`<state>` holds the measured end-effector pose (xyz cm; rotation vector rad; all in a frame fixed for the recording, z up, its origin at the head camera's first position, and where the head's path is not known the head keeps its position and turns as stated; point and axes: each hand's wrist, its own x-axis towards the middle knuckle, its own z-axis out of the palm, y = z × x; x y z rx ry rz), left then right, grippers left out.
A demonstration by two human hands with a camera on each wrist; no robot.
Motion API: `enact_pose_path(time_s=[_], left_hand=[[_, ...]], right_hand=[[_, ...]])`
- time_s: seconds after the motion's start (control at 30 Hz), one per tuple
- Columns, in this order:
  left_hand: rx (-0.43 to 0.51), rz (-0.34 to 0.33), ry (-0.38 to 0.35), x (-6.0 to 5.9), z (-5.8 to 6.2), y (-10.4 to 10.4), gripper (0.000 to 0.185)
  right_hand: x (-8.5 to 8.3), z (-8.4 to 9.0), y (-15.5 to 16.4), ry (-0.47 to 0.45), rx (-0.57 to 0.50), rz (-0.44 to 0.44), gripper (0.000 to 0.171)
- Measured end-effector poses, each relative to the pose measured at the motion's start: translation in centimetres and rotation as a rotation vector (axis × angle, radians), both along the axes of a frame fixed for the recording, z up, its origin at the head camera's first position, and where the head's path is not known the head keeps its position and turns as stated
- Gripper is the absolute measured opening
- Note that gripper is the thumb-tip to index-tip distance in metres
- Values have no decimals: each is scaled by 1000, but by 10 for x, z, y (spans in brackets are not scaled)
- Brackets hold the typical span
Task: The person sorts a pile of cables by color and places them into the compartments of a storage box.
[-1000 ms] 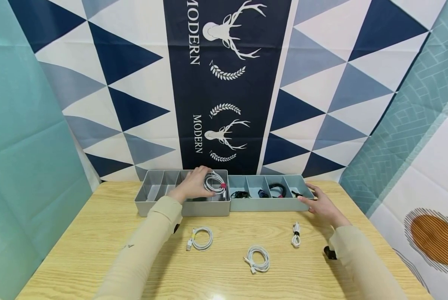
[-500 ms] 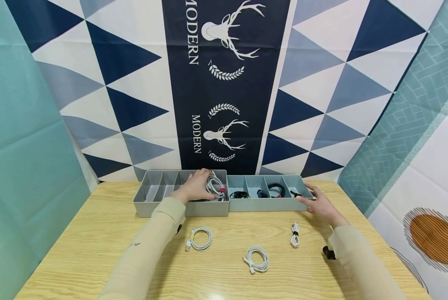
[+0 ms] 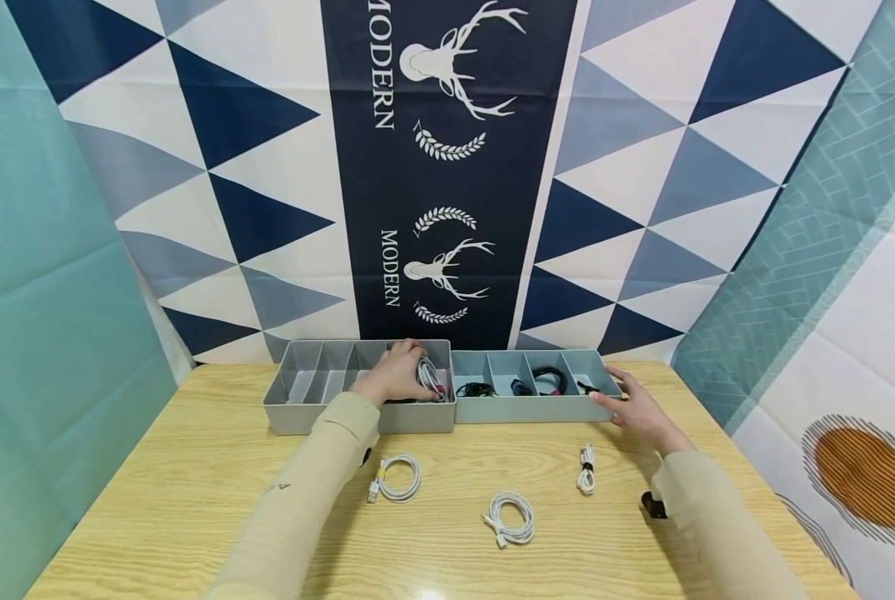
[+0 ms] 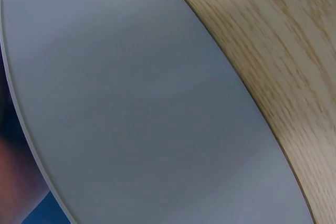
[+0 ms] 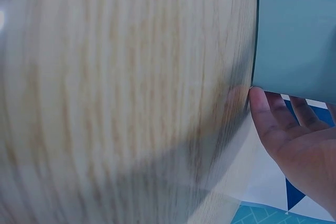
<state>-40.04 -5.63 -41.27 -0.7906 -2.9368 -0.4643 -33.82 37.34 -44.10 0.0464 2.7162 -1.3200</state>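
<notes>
In the head view my left hand point(image 3: 398, 373) holds a coiled white cable point(image 3: 427, 375) with a red tie. The coil sits low in the rightmost compartment of the grey divided box point(image 3: 417, 419), partly hidden by my fingers. That box's side fills most of the left wrist view, with a blurred bit of the hand at the edge. My right hand point(image 3: 635, 408) touches the right end of the blue-green divided box point(image 3: 537, 409), fingers fairly straight against it. The right wrist view shows fingertips point(image 5: 258, 98) at that box's lower corner.
Three white cables lie on the wooden table: a coil with a yellow tie point(image 3: 398, 479), another coil point(image 3: 512, 521) and a bundle with a black tie point(image 3: 586, 471). Dark cables point(image 3: 476, 389) lie in the blue-green box. A patterned cloth point(image 3: 447, 208) hangs behind the boxes.
My left hand has moved slightly right and down, lowering the red-tied cable into the rightmost compartment of the grey box. My right hand stays at the blue-green box's end.
</notes>
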Motion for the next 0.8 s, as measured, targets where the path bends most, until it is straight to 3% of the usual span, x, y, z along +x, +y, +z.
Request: enact_pose_path(time_s=[0.5,0.8], left_hand=[[16,11,5,2,-1,-1,77],[51,2,25,12,4,-3,74]], right_hand=[[0,-1,-2,-7,1,-8,93],[-1,-1,-1,-6,-5,-5,92]])
